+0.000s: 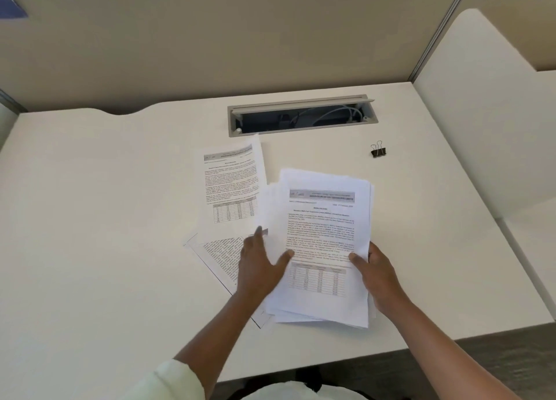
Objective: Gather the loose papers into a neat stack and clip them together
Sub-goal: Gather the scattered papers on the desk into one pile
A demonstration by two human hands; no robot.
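A rough stack of printed papers (323,228) lies on the white desk, its edges uneven. My right hand (377,276) grips the stack's right edge, thumb on top. My left hand (258,267) rests flat on the stack's left side, fingers spread, over a loose sheet. One separate printed sheet (230,186) lies farther back to the left. Another sheet (216,255) lies skewed under the stack and my left hand. A black binder clip (378,150) stands alone on the desk at the back right, well away from both hands.
An open cable tray (301,117) with wires is set into the desk (105,219) behind the papers. Beige partition walls close off the back and right side. The desk's front edge runs just below the stack.
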